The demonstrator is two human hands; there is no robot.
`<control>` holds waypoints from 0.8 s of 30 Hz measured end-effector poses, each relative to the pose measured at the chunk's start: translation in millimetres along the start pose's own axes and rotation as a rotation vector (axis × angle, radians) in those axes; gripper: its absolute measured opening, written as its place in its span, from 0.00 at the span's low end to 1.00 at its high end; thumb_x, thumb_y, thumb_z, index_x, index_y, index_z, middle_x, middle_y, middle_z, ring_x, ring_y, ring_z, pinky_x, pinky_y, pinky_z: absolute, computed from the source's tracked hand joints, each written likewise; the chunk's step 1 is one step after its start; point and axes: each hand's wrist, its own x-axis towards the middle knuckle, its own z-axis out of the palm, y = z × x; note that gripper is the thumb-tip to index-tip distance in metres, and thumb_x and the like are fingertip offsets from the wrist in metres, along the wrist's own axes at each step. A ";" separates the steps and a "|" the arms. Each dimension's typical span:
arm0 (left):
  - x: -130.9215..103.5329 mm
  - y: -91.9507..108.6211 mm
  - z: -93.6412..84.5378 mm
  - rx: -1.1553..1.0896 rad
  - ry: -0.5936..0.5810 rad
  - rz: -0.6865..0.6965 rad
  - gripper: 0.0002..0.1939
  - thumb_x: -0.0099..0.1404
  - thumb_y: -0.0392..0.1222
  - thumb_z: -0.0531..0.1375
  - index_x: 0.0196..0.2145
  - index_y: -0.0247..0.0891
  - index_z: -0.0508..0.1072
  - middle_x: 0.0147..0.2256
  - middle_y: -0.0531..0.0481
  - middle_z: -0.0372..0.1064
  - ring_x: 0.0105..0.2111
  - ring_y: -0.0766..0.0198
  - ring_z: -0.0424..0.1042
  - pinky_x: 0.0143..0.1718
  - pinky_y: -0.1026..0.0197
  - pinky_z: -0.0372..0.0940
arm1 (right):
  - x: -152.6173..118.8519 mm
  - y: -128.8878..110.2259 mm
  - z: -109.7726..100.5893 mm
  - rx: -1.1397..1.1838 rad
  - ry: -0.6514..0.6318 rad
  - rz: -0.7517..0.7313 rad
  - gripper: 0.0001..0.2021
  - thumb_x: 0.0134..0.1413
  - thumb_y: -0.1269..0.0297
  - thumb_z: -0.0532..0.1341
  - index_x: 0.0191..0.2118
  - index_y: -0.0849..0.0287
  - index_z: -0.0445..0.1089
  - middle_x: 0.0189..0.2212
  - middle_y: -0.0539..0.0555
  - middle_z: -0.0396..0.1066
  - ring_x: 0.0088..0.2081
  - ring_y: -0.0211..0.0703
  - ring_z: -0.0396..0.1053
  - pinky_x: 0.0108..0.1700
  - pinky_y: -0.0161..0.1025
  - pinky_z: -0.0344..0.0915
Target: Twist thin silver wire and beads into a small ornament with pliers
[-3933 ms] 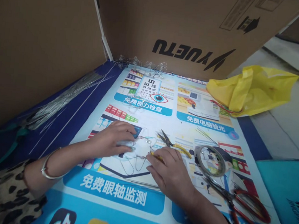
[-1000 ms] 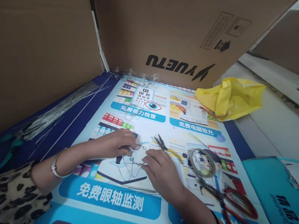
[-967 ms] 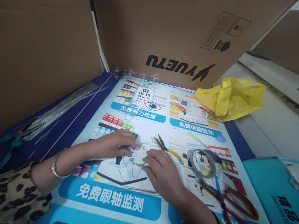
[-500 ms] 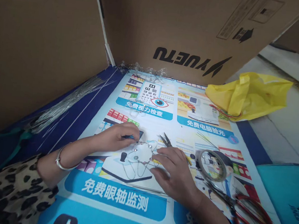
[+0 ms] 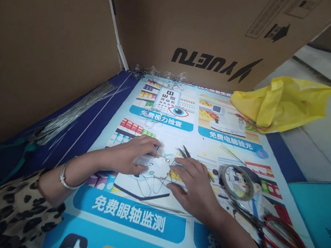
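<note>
A beaded wire ring with bent wire loops lies on the printed sheet between my hands. My left hand is at its left side, thumb and fingers spread apart around the ring's edge. At the right side rests my right hand, its fingers and thumb also apart, fingertips touching or very close to the wire. Pliers lie just beyond my right hand, which partly covers them. Several cut wires are on the sheet below the ring.
Red-handled scissors and a tape roll lie right. A wire bundle is left; more wire pieces are at the back. A yellow bag stands back right. Cardboard walls the far side.
My left thumb and fingers have parted from a pinch on the ring's upper left edge. My right hand stays at the right side. The view has shifted slightly.
</note>
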 end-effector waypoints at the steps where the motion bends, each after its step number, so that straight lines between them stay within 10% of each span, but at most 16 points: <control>1: 0.0 0.3 0.2 0.004 -0.001 -0.013 0.18 0.53 0.32 0.58 0.42 0.40 0.62 0.54 0.44 0.54 0.55 0.55 0.53 0.54 0.51 0.51 | -0.2 0.4 0.3 0.002 0.000 0.001 0.15 0.49 0.59 0.60 0.44 0.56 0.68 0.47 0.57 0.67 0.49 0.54 0.58 0.49 0.52 0.55; 24: -10.4 22.6 13.1 0.254 0.074 -0.224 0.02 0.57 0.35 0.55 0.27 0.35 0.67 0.34 0.47 0.62 0.38 0.58 0.61 0.39 0.58 0.57 | 19.0 -29.0 10.1 0.063 -0.109 -0.092 0.07 0.55 0.70 0.57 0.40 0.58 0.69 0.35 0.54 0.67 0.39 0.45 0.59 0.39 0.43 0.54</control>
